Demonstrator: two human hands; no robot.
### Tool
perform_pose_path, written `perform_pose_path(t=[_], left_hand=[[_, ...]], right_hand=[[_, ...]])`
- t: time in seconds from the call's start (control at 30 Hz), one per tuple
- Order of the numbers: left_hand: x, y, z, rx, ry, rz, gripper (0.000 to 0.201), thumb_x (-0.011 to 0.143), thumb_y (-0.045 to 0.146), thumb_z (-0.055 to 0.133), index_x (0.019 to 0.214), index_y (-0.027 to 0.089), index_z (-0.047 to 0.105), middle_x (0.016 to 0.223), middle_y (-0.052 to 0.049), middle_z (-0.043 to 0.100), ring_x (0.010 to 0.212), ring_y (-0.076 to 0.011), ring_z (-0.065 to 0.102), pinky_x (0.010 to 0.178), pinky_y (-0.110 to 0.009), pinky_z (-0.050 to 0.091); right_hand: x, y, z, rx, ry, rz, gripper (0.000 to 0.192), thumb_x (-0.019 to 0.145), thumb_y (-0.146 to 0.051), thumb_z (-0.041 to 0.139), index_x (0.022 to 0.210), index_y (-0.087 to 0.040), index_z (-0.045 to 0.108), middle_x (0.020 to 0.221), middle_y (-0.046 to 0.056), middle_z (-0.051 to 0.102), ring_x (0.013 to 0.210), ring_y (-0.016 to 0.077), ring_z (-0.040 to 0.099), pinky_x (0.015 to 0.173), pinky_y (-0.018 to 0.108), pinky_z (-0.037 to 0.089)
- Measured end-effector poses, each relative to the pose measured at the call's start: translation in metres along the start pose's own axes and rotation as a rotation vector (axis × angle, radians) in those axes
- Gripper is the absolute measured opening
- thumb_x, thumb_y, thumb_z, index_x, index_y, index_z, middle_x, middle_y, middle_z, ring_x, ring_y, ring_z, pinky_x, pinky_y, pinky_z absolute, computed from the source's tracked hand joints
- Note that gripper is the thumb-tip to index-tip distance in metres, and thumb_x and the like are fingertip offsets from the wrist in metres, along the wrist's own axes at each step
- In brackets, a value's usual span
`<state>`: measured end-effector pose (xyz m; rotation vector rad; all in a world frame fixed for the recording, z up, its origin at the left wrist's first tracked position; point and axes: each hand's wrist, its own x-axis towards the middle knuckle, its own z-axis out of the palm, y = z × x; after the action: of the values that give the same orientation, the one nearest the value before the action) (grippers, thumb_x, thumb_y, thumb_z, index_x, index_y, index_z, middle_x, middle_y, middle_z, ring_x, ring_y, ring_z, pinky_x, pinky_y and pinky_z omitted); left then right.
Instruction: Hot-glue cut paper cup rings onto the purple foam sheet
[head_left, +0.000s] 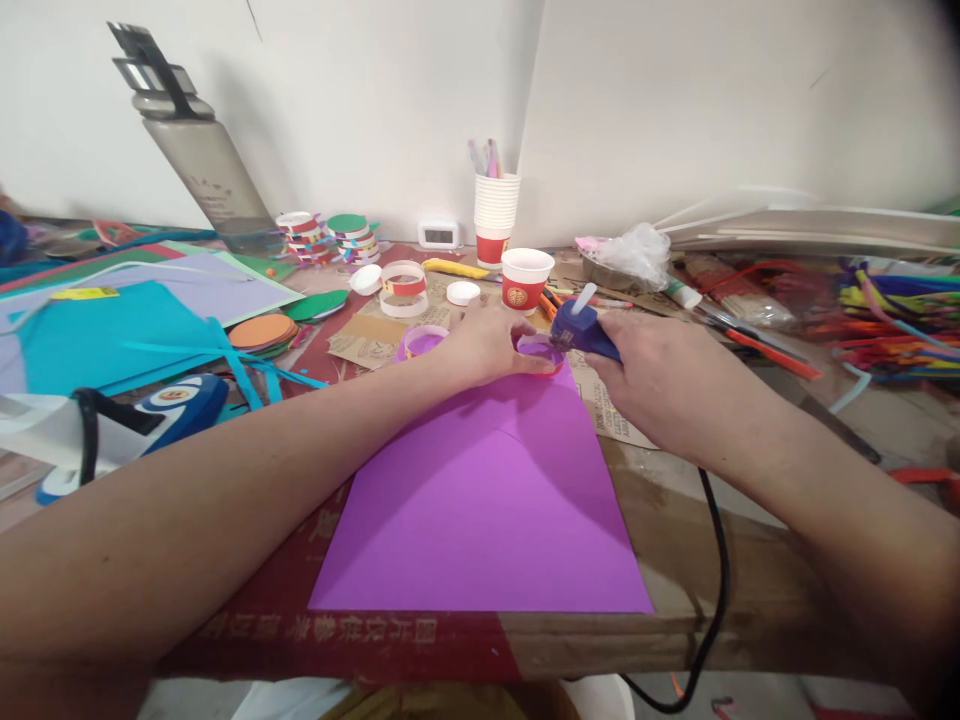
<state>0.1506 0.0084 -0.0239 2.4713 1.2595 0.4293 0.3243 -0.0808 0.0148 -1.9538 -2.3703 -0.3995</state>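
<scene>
The right hand is wrapped around a blue glue gun, its white glue stick poking up from the back and its black cord trailing off the near edge of the desk. The gun's tip points down at a small red-rimmed ring lined in purple, which sits at the far end of a purple paper sheet. The left hand rests its fingers against that ring, pinching its near side.

Just beyond stands a red-and-white paper cup bearing a gold Chinese emblem that I cannot read from here. Behind it a stack of like cups holds pens. Red strips along the desk's front edge carry Chinese characters, upside down and too blurred to make out. A grey water bottle shows faint writing, also unreadable. Coloured paper sheets lie to the left, pipe cleaners to the right.
</scene>
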Motion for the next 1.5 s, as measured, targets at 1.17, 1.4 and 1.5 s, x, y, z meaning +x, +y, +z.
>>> perform_pose_path(t=[1.17,1.4,1.5], left_hand=[[-0.002,0.002,-0.002,-0.055,0.021,0.007,0.034,0.069,0.054,0.068,0.087,0.026,0.074,0.083,-0.002,0.068,0.087,-0.0225,0.056,0.075,-0.033,0.041],[0.001,-0.001,0.001,-0.052,0.007,0.005,0.036,0.07,0.055,0.067,0.088,0.025,0.074,0.084,-0.002,0.068,0.088,-0.0231,0.055,0.075,-0.033,0.041],[0.001,-0.001,0.0,-0.039,0.006,0.0,0.038,0.07,0.056,0.067,0.092,0.025,0.074,0.087,-0.002,0.068,0.091,-0.0237,0.055,0.076,-0.033,0.041]], right_hand=[[-0.002,0.012,0.007,0.21,0.134,-0.109,0.026,0.093,-0.025,0.044,0.11,-0.018,0.062,0.105,0.011,0.072,0.099,0.0271,0.066,0.081,0.036,0.049],[-0.004,0.011,0.008,0.185,0.145,-0.087,0.026,0.092,-0.027,0.046,0.108,-0.017,0.062,0.103,0.013,0.072,0.095,0.0289,0.067,0.078,0.039,0.05],[-0.003,0.009,0.009,0.152,0.114,-0.084,0.026,0.093,-0.03,0.045,0.107,-0.016,0.062,0.102,0.015,0.072,0.094,0.0302,0.067,0.078,0.04,0.05]])
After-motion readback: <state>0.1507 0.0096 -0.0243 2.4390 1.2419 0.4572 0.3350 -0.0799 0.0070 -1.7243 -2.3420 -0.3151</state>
